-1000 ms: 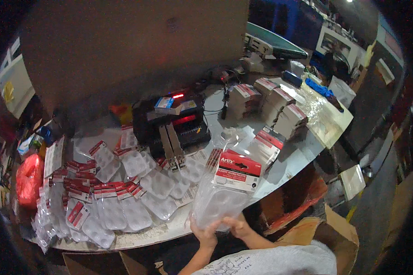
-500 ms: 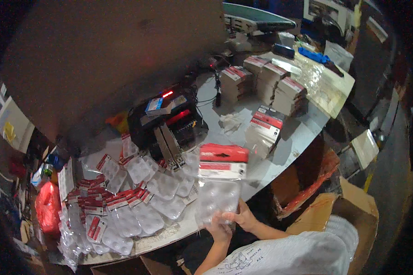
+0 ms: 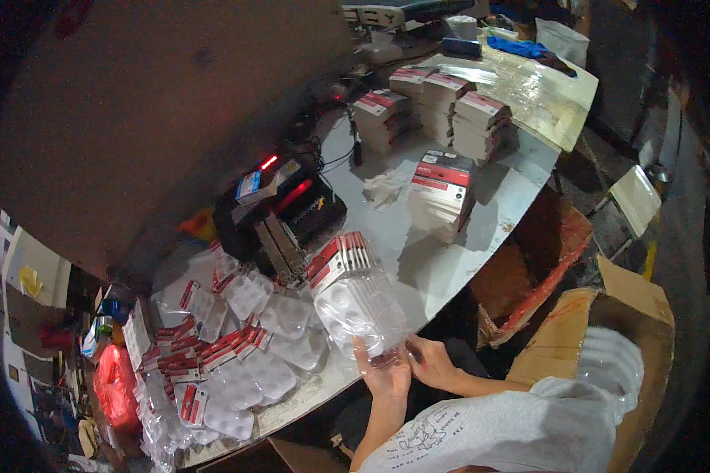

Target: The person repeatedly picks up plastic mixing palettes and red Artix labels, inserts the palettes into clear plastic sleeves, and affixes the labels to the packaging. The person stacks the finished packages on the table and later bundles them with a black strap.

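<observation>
A bundle of clear plastic blister packs (image 3: pixel 360 303) with red and white header cards is tilted above the table's near edge. Its card edges fan out at the top, showing several packs together. My left hand (image 3: pixel 385 374) grips the bundle's lower end, thumb up against the plastic. On the right side of that same end, my right hand (image 3: pixel 431 364) has its fingers closed on the plastic at the bottom corner. The fingertips of both hands are partly hidden by the packs.
Loose carded blister packs (image 3: pixel 241 378) spread over the table's left part. Behind them sits a black machine (image 3: pixel 315 217) with red lit displays. Card stacks (image 3: pixel 480 130) stand at the back, another stack (image 3: pixel 442 193) nearer. An open cardboard box (image 3: pixel 544 347) holding clear plastic trays is at my right.
The bundle has turned from showing its front card face to showing several card edges, and sits lower and further left, close to the loose packs. Both hands still hold it. The view has shifted.
</observation>
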Demonstrator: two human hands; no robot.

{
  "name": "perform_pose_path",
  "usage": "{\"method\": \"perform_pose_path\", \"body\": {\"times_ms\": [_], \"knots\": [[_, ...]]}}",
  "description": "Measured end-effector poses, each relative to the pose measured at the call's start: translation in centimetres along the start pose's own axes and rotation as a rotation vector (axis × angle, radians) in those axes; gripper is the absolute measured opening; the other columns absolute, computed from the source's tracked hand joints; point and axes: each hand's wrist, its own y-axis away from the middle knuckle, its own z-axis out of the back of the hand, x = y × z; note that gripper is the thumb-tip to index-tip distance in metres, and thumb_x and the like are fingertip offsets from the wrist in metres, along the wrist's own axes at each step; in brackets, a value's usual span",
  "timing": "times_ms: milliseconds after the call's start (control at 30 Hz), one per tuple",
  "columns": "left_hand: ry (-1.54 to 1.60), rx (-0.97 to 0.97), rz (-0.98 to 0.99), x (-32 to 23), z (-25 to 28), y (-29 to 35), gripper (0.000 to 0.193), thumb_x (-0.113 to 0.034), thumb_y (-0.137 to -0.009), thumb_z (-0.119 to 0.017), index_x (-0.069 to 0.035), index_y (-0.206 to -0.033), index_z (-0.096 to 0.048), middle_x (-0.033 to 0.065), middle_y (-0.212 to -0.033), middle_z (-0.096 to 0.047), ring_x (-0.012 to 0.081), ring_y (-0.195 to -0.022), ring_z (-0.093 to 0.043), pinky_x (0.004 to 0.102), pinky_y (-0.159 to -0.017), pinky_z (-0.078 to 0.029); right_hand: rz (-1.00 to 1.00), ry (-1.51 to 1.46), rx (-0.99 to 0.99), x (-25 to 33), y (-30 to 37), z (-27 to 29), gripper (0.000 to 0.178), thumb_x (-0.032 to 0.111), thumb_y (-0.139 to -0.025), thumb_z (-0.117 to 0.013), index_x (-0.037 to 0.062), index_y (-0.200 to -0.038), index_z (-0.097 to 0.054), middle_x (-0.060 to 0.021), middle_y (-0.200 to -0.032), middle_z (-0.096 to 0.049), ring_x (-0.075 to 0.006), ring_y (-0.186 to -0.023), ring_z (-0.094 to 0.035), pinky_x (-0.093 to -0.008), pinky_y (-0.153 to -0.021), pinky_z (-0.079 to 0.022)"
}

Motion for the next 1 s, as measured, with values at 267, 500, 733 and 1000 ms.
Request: {"method": "perform_pose_path", "body": {"times_ms": [267,500,733,1000], "knots": [[0.084,-0.083,0.089,0.9,-0.6,0.1,0.065,-0.039,-0.076,-0.07,-0.004,-0.124,-0.044,0.0087,-0.123,-0.048,0.0257,-0.111,-0.048,0.0422,-0.095,-0.043,-0.093,-0.162,-0.011,-1.2,-0.3,0.2,0.012,0.01,-0.08,-0.057,0.0011,-0.087,-0.06,-0.0188,-0.073,-0.062,-0.0349,-0.066,-0.063,-0.0397,-0.057,-0.047],[0.016,-0.067,0.015,1.9,-1.1,-0.8,0.047,-0.03,-0.077,-0.07,-0.01,-0.115,-0.052,0.0059,-0.112,-0.054,0.0203,-0.104,-0.052,0.0372,-0.09,-0.045,-0.087,-0.099,0.305,-3.0,2.4,0.7,0.012,0.011,-0.08,-0.057,0.0012,-0.085,-0.061,-0.0163,-0.077,-0.065,-0.0284,-0.069,-0.064,-0.0381,-0.062,-0.048],[-0.288,-0.112,-0.178,3.9,-0.9,-2.7,0.041,-0.011,-0.076,-0.072,-0.003,-0.112,-0.054,0.0058,-0.102,-0.059,0.0167,-0.091,-0.057,0.0292,-0.079,-0.046,-0.167,-0.058,-0.074,1.1,3.4,3.4,0.039,0.003,-0.071,-0.062,0.0012,-0.107,-0.046,-0.0135,-0.088,-0.054,-0.0248,-0.075,-0.056,-0.0368,-0.065,-0.045],[-0.379,-0.074,-0.222,4.2,-2.1,-1.2,0.041,-0.014,-0.074,-0.074,-0.001,-0.107,-0.055,0.0046,-0.097,-0.059,0.0145,-0.084,-0.055,0.0287,-0.072,-0.045,0.53,0.656,-0.273,4.5,-2.3,5.1,0.037,0.004,-0.073,-0.062,0.0081,-0.11,-0.062,-0.0063,-0.079,-0.053,-0.0234,-0.07,-0.051,-0.0339,-0.061,-0.04]]}}
